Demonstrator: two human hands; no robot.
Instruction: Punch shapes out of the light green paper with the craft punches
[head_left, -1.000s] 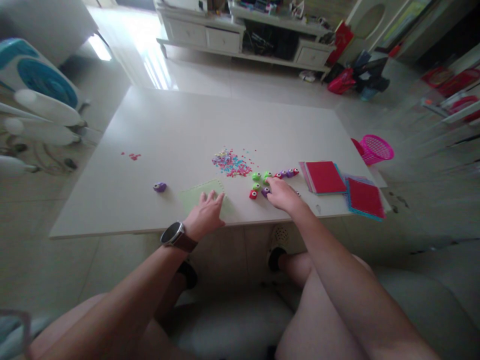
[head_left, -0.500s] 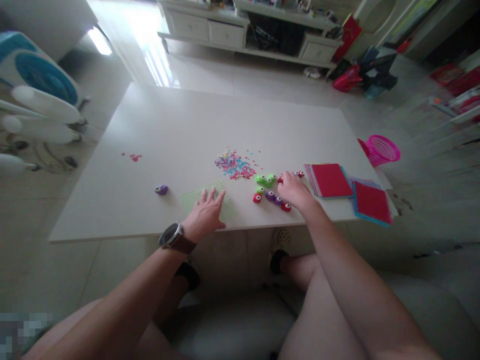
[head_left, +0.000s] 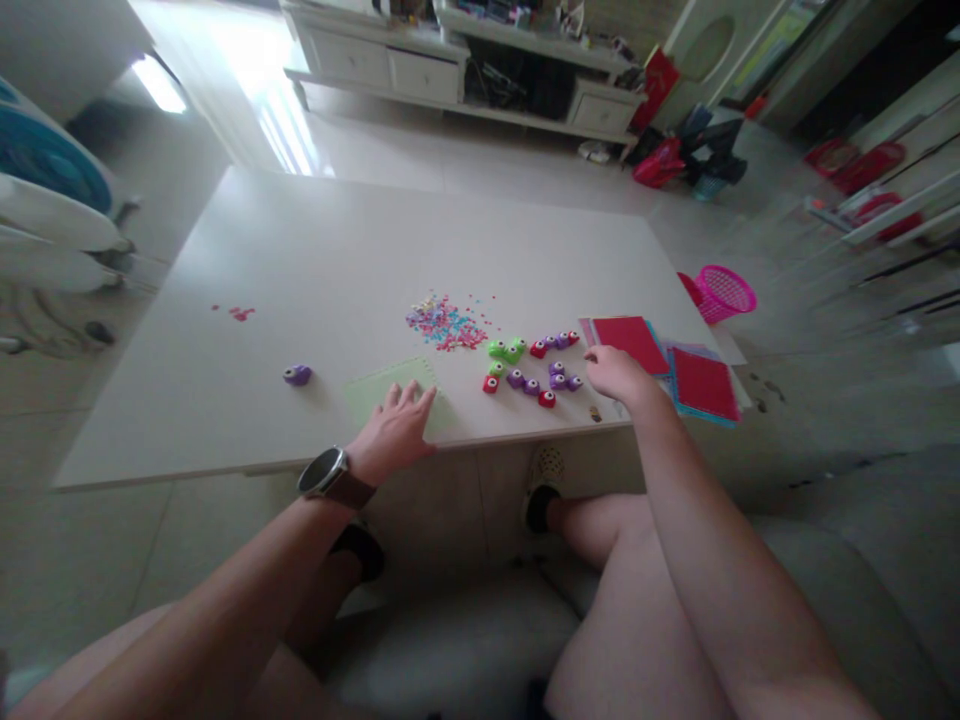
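My left hand (head_left: 394,428) lies with spread fingers on a pale green sheet of paper (head_left: 375,390) near the table's front edge. To the right is a cluster of small craft punches with eye-like dots: green punches (head_left: 507,350), purple punches (head_left: 523,382) and red punches (head_left: 547,399). My right hand (head_left: 619,376) is just right of this cluster, beside the paper stack, its fingers drawn together; whatever they may hold is hidden. One purple punch (head_left: 298,374) stands alone left of the sheet. Beyond the sheet lies a heap of tiny coloured paper cut-outs (head_left: 448,324).
Two stacks of coloured paper, a nearer red-topped stack (head_left: 631,343) and another red-topped stack (head_left: 703,384), sit at the right of the white table (head_left: 360,240). A few red cut-outs (head_left: 240,314) lie far left. A pink basket (head_left: 724,293) stands past the right edge.
My right hand has moved right, off the punches, uncovering several purple and red ones. The left hand keeps its place on the green sheet. The whole view has shifted slightly.
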